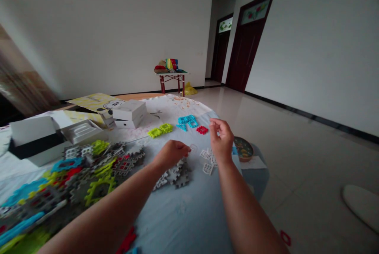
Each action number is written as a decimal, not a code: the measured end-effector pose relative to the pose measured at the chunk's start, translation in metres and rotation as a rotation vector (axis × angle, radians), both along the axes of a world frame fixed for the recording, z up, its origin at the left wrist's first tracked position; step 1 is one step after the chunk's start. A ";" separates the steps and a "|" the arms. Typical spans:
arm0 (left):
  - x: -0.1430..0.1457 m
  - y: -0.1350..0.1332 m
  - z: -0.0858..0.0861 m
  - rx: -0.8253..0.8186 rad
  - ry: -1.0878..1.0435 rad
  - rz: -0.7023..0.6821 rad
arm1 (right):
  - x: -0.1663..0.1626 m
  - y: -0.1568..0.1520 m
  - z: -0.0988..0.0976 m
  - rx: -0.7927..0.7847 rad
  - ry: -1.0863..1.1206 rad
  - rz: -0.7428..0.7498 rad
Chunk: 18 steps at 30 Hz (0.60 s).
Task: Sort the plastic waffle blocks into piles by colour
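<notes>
My left hand (171, 153) is closed in a pinch above a pile of grey interlocking plastic tiles (180, 175). A hint of red shows at its fingertips, but what it grips is too small to make out. Just past those fingers lies a faint pale piece (193, 147). My right hand (222, 139) is closed too, thumb against curled fingers; anything inside is hidden. It hovers over several white window-shaped pieces (207, 168). Beyond the hands are red pieces (202, 130), blue pieces (187, 119) and lime-green pieces (160, 130), each colour grouped.
A large heap of mixed tiles (100, 187) covers the table's left side. Behind it stand an open white box (35, 139), a smaller white box (130, 112) and a yellow patterned box (94, 104). Right of the table's edge is a round container (244, 149).
</notes>
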<state>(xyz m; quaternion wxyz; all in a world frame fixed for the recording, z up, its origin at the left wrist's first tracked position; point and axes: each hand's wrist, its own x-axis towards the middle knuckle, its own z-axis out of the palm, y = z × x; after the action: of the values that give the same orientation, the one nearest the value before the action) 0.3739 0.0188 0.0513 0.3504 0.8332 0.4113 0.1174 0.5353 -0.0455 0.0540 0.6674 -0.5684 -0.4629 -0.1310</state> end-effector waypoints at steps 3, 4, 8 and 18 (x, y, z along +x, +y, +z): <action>0.020 -0.010 -0.003 -0.007 -0.034 -0.034 | -0.003 0.007 -0.008 -0.017 -0.053 0.034; 0.020 -0.009 -0.001 0.013 -0.048 -0.033 | -0.005 0.009 -0.010 -0.028 -0.070 0.050; -0.016 0.009 0.019 0.129 -0.091 0.033 | -0.018 0.014 -0.017 -0.111 -0.135 0.161; -0.118 -0.095 0.097 0.264 -0.364 0.365 | -0.059 0.017 -0.027 -0.215 -0.352 0.425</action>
<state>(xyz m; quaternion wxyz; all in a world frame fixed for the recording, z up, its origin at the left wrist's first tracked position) 0.2557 -0.0757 0.1488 0.2801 0.7489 0.4663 0.3786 0.4763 -0.0288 0.0271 0.5254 -0.4948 -0.6913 -0.0350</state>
